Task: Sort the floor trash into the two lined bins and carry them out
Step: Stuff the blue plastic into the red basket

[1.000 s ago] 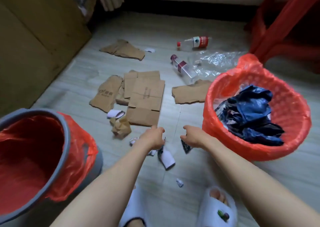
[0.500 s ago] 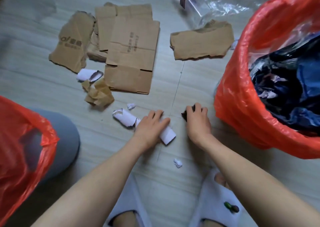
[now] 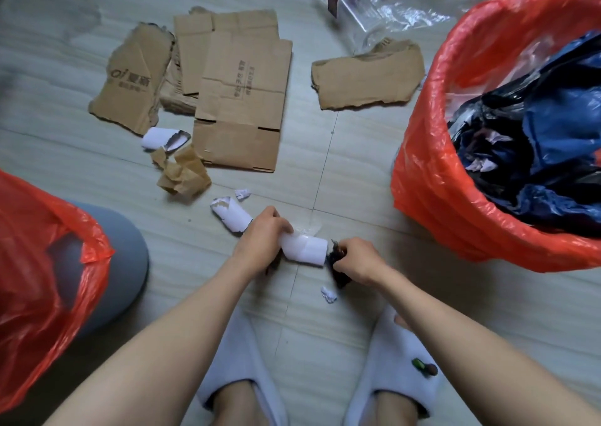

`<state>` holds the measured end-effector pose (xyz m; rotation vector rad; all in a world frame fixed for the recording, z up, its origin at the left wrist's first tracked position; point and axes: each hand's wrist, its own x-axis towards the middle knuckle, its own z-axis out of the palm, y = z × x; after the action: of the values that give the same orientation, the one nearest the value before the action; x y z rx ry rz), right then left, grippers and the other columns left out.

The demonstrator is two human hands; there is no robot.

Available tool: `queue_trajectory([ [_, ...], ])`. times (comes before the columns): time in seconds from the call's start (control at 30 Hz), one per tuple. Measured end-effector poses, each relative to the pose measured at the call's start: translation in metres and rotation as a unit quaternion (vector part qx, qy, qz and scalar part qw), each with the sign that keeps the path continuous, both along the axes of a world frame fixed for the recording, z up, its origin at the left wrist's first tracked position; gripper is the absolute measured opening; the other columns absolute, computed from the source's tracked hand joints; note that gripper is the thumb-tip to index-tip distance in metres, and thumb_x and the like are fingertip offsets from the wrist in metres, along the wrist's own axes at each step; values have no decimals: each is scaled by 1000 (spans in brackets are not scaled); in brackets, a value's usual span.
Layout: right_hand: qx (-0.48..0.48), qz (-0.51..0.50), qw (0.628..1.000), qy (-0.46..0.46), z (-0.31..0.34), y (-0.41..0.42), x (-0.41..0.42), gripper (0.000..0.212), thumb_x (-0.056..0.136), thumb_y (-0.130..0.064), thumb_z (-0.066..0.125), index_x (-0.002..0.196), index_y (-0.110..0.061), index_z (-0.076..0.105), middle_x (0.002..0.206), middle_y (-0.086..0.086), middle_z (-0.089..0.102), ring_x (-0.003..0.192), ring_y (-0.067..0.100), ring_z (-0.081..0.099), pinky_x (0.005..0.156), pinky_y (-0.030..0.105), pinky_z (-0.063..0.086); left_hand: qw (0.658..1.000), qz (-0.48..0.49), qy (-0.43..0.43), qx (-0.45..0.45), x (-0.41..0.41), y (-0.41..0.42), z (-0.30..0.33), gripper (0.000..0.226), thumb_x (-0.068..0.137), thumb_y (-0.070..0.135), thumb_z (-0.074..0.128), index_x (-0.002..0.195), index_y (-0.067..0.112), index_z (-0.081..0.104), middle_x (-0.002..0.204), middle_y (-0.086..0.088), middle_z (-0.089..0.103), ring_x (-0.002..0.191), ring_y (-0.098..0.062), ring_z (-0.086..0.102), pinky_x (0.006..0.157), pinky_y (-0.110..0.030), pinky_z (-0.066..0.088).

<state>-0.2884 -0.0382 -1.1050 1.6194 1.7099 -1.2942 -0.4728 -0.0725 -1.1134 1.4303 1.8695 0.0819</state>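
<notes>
Two bare hands meet low at the centre of the pale tiled floor: the left hand has its fingers curled round a white paper roll, while the right hand pinches a scrap of crumpled black plastic just beside the roll's right end. At about 10 o'clock from the hands lies a torn white paper tube, and a small white paper crumb sits near 5 o'clock. Flattened brown cardboard pieces spread out at 12 o'clock, with a crumpled brown paper wad at 11. At 2 o'clock stands a bin with an orange-red liner, holding dark blue plastic bags. At 8 o'clock stands a grey bin lined in orange-red plastic. White slippers show at 6 o'clock.
</notes>
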Motion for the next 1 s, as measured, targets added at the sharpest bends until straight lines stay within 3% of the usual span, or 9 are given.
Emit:
queue_trajectory([
  [0.07,-32,5,999,-5,-5,-11,0,30,77,-10,63,54,-18,44,77,7,55,75,20,50,45,21,31,999,49,0,11,0,0,-1,39,79,-11,41,100,6,70,104,-11,53,101,-28,55,89,-27,41],
  [0.17,-47,30,998,-9,-9,-28,-4,32,74,-13,65,51,-17,43,76,5,53,74,21,50,46,20,30,993,116,1,24,1,-1,1,40,80,-11,40,94,6,73,107,-12,56,103,-27,55,89,-20,35],
  [0.23,-12,90,996,-18,-5,-37,-8,12,75,-17,64,65,-20,57,92,8,55,85,25,53,52,21,33,987,158,3,26,0,-2,2,41,80,-11,39,93,6,73,110,-14,57,106,-27,54,91,-20,34],
  [0.27,16,126,992,-15,-2,-40,-10,7,78,-20,63,85,-18,64,107,10,54,97,27,53,61,23,37,983,179,6,29,-1,-2,3,40,80,-11,39,93,6,73,111,-15,59,107,-27,54,93,-21,34],
  [0.33,46,198,979,-18,-2,-50,-12,31,85,-19,58,114,-12,59,128,10,44,115,30,45,75,32,41,973,227,15,41,-4,-4,4,39,79,-10,41,94,5,74,112,-15,62,108,-27,56,93,-20,35],
  [0.53,105,239,965,-13,-4,-68,-18,32,91,-5,46,123,-7,42,131,14,36,113,31,43,67,35,32,960,265,64,66,-16,-15,9,44,79,-17,38,103,2,69,118,-17,47,110,-28,50,92,-13,28],
  [0.73,108,249,963,-2,-9,-70,-16,29,90,1,41,118,-5,46,130,16,38,108,32,47,67,34,29,990,-15,142,-2,-20,-38,3,58,78,2,49,134,14,40,150,-14,16,129,-37,24,104,-39,30],
  [0.87,71,175,981,33,-14,-61,-7,34,83,-2,53,116,-6,51,127,13,46,107,34,53,75,34,40,978,-69,181,-73,-13,-41,3,76,77,23,56,143,16,19,156,-9,-10,138,-37,6,109,-37,25],
  [1.0,55,107,991,52,-9,-50,0,30,84,-5,47,113,-8,54,118,12,50,109,32,52,83,31,40,972,-91,197,-93,-15,-48,-3,85,82,37,60,147,17,9,156,-6,-21,142,-39,-8,113,-40,23],
])
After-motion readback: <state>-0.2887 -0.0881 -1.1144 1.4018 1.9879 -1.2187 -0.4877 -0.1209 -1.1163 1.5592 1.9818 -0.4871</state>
